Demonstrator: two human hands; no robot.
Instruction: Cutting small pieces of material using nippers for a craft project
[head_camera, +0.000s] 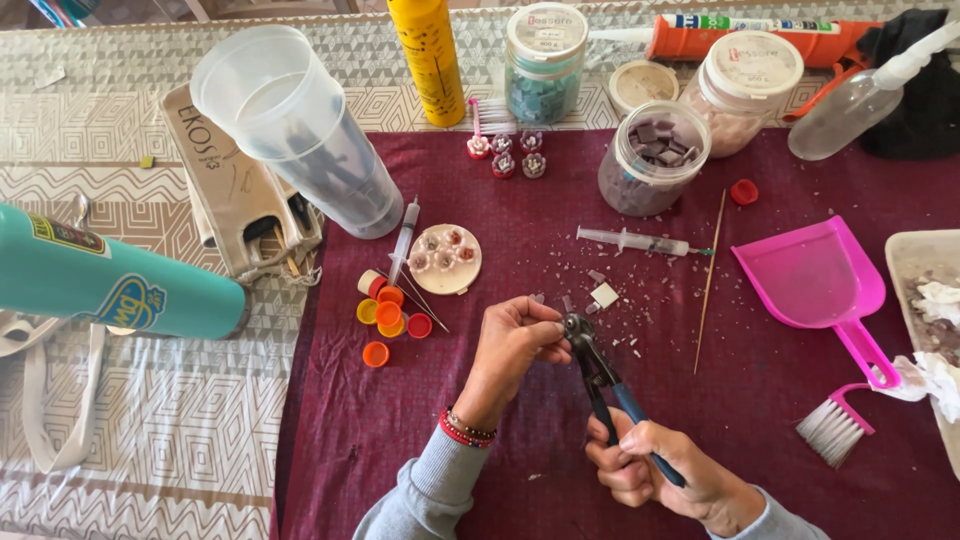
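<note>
Head view, desk (150, 400) covered at right by a maroon cloth (520, 440).

Right hand (650, 470): fingers wrapped shut round the blue handles of the nippers (598, 375), handles drawn near together. Nipper head points up and away, toward the left hand.

Left hand (515, 340): thumb and fingers pinched closed on a small tile piece (562, 322), held at the nipper head, just above the cloth. The piece is mostly hidden by the fingertips; cannot tell how far it sits in the wheels.

Around: small chips (610, 335) scattered on the cloth beyond the nippers; a white square tile (604, 295) just past them. Round disc (446, 258) with small flower pieces to the upper left, bottle caps (390, 312) beside it, a syringe (632, 241) and a skewer (710, 282) to the right. Open jar (653, 158) of dark tiles further back. Pink dustpan (815, 280) and brush (838, 420) at right.

Judgement on doing the cut well: set only the tile's edge between the wheels, line them along the intended break, keep fingertips back from the head, squeeze steadily not sharply. Hold low over the cloth so fragments drop there. Risk: the small piece may slip or shatter off-line.
</note>
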